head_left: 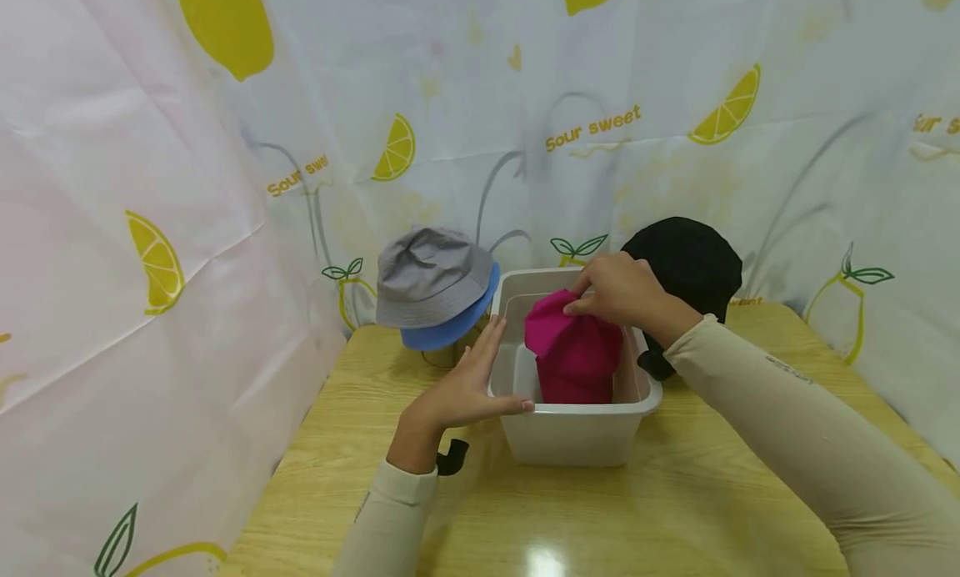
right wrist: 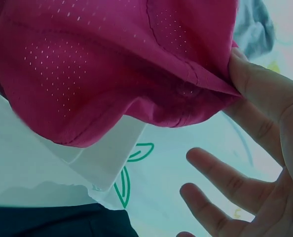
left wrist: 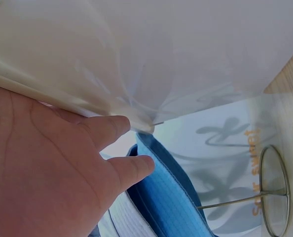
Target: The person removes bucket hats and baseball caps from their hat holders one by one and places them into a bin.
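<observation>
A magenta cap point(head_left: 573, 360) with small perforations hangs in the mouth of a whitish plastic bin point(head_left: 570, 439), partly inside it. My right hand point(head_left: 618, 289) pinches the fabric of the cap point(right wrist: 117, 64) at its top between thumb and index finger. In the right wrist view the other fingers point(right wrist: 225, 173) are spread away from the cloth. My left hand point(head_left: 461, 389) rests at the bin's near-left corner, thumb along the front rim and fingers stretched along the left side. The left wrist view shows two fingertips beside the bin's wall point(left wrist: 136, 59).
Left of the bin, a grey bucket hat point(head_left: 431, 281) sits over a blue hat point(head_left: 450, 331) on a wire stand point(left wrist: 274, 192). A black hat point(head_left: 686, 260) stands behind my right hand. Lemon-printed cloth point(head_left: 450, 77) hangs around the wooden table point(head_left: 675, 494).
</observation>
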A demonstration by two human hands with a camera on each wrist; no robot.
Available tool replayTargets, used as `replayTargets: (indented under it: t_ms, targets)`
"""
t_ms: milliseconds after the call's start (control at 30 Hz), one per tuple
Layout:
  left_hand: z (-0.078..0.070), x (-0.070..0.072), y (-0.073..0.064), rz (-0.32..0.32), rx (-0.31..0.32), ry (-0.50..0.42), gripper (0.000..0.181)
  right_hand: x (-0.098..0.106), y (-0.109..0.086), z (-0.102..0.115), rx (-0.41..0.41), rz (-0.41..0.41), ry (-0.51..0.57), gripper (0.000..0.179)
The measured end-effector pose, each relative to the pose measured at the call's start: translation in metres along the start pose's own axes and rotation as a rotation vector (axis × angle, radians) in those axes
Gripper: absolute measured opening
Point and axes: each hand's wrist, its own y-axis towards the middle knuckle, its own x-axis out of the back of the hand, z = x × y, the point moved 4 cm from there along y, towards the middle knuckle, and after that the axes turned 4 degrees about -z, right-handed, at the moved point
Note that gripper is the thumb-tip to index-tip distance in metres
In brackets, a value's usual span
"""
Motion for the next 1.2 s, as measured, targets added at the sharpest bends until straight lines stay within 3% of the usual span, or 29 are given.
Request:
replayTargets:
  t_ms: [733, 933, 1200]
  targets:
    - [-0.003, 0.001, 0.000, -0.002, -0.008, -0.004, 0.124, -0.014, 0.007, -0.004, 0.033, 0.245, -0.038, 0.029]
    - [-0.002, 0.000, 0.000, -0.002, -0.019, -0.004, 0.124, -0.014, 0.007, -0.002, 0.079, 0.226, -0.065, 0.015]
    - [-0.001, -0.001, 0.002, -0.002, -0.015, 0.006, 0.125, -0.014, 0.006, -0.003, 0.076, 0.245, -0.060, 0.015]
